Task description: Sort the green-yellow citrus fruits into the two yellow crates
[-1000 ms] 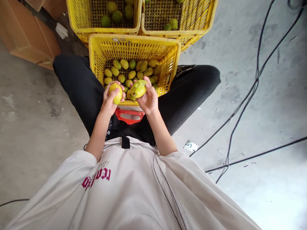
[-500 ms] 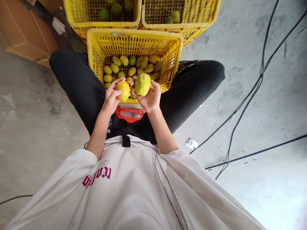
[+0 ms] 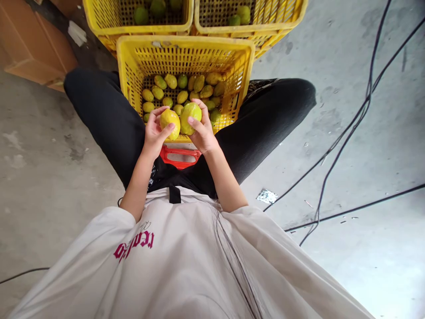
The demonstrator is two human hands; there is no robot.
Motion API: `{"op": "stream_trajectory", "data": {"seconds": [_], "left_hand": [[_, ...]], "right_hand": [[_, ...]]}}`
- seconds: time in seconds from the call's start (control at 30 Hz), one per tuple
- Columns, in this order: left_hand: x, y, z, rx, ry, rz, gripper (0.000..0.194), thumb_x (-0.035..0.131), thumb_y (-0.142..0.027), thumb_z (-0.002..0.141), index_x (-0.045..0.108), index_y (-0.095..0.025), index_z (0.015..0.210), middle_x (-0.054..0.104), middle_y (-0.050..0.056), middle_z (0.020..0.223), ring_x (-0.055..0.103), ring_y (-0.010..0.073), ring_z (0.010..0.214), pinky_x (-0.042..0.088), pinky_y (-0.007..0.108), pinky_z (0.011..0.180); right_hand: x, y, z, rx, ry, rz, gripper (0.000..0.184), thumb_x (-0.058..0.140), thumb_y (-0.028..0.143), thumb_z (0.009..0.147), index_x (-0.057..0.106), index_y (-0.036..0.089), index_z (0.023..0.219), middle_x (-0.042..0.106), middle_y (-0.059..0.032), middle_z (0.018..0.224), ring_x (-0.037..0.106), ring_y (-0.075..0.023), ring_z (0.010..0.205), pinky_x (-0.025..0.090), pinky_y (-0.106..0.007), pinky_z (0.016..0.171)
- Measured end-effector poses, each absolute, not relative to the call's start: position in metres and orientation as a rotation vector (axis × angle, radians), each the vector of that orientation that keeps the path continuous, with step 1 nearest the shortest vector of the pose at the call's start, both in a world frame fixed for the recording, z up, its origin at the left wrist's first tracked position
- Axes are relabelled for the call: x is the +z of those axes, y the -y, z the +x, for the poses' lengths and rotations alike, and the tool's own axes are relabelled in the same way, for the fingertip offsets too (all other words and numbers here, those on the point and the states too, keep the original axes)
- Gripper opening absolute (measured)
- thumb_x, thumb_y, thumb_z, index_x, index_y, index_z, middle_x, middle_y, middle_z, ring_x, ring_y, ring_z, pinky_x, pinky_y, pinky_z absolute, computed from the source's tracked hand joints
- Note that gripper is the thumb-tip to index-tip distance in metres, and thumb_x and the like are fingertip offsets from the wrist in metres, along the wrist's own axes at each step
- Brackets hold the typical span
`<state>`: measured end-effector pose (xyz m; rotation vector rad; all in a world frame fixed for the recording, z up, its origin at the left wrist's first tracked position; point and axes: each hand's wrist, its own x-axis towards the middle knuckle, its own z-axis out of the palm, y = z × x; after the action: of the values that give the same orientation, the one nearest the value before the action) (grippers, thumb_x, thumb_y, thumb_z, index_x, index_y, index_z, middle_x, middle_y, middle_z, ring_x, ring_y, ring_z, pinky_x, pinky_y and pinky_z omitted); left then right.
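My left hand (image 3: 154,134) is closed around a yellow lemon (image 3: 169,118), its thumb lying over the near side. In my right hand (image 3: 206,136) is a larger yellow-green lemon (image 3: 190,113), with the thumb pressed on its face and the fingers curled behind it. The two lemons are side by side and seem to touch. Both hands are above the near edge of a yellow plastic crate (image 3: 186,40) between my knees. Several green and yellow lemons (image 3: 182,96) lie on the crate's floor.
Two more yellow crates (image 3: 139,30) (image 3: 249,29) stand behind, with a few greener fruits inside. Cardboard boxes (image 3: 33,44) are at the upper left. A red plastic piece (image 3: 180,165) shows between my thighs. Black cables (image 3: 360,113) cross the concrete floor on the right.
My right hand has turned the yellow-green lemon, and its thumb now lies across the front. That lemon has moved slightly left, closer to the yellow one. My left thumb has shifted lower on its lemon.
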<state>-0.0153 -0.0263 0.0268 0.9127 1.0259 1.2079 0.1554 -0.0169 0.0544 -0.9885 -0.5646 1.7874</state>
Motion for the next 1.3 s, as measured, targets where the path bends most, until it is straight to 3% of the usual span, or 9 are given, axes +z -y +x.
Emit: {"op": "stream_trajectory", "data": {"seconds": [0.17, 0.37, 0.57, 0.97, 1.2, 1.3], "left_hand": [[0.037, 0.026, -0.01, 1.172, -1.019, 0.88, 0.041, 0.081, -0.051, 0.088, 0.067, -0.037, 0.124, 0.072, 0.0, 0.117, 0.071, 0.0156, 0.104, 0.058, 0.028, 0.09], [0.034, 0.027, -0.01, 1.153, -1.121, 1.046, 0.057, 0.08, -0.065, 0.083, 0.064, -0.031, 0.126, 0.069, 0.002, 0.115, 0.068, 0.0229, 0.124, 0.055, 0.036, 0.107], [0.028, 0.028, -0.013, 1.151, -1.18, 1.139, 0.062, 0.081, -0.068, 0.081, 0.062, -0.029, 0.126, 0.067, 0.004, 0.12, 0.063, 0.0267, 0.131, 0.051, 0.043, 0.114], [0.019, 0.028, -0.016, 1.136, -1.175, 1.213, 0.059, 0.08, -0.064, 0.084, 0.059, -0.03, 0.128, 0.067, 0.003, 0.118, 0.067, 0.024, 0.124, 0.053, 0.041, 0.111], [0.021, 0.028, -0.015, 1.11, -1.157, 1.175, 0.063, 0.082, -0.065, 0.081, 0.059, -0.031, 0.129, 0.067, 0.003, 0.12, 0.065, 0.0252, 0.128, 0.05, 0.042, 0.113], [0.024, 0.028, -0.013, 1.116, -1.167, 1.092, 0.065, 0.084, -0.065, 0.078, 0.059, -0.03, 0.127, 0.067, 0.004, 0.119, 0.065, 0.0255, 0.129, 0.051, 0.041, 0.112]], "right_hand": [[0.046, 0.018, 0.156, 1.795, 0.664, -0.959, 0.07, 0.091, 0.051, 0.071, 0.05, 0.042, 0.127, 0.063, 0.0037, 0.125, 0.056, -0.025, 0.133, 0.058, -0.048, 0.108], [0.04, 0.019, 0.157, 1.781, 0.776, -0.995, 0.078, 0.092, 0.056, 0.069, 0.049, 0.042, 0.132, 0.058, 0.0015, 0.137, 0.057, -0.0258, 0.132, 0.059, -0.048, 0.107], [0.037, 0.019, 0.157, 1.742, 0.896, -1.006, 0.085, 0.09, 0.064, 0.07, 0.046, 0.043, 0.14, 0.054, -0.0013, 0.148, 0.053, -0.0289, 0.142, 0.056, -0.051, 0.113], [0.036, 0.019, 0.156, 1.724, 0.956, -1.077, 0.093, 0.087, 0.074, 0.067, 0.045, 0.042, 0.144, 0.052, -0.0031, 0.15, 0.052, -0.0305, 0.142, 0.054, -0.055, 0.115], [0.041, 0.019, 0.155, 1.773, 0.852, -1.038, 0.092, 0.092, 0.066, 0.064, 0.046, 0.041, 0.139, 0.054, -0.0018, 0.149, 0.05, -0.0299, 0.145, 0.053, -0.054, 0.116], [0.046, 0.019, 0.156, 1.792, 0.777, -1.009, 0.083, 0.092, 0.057, 0.065, 0.048, 0.042, 0.134, 0.059, 0.0012, 0.144, 0.052, -0.0277, 0.142, 0.052, -0.052, 0.117]]}}
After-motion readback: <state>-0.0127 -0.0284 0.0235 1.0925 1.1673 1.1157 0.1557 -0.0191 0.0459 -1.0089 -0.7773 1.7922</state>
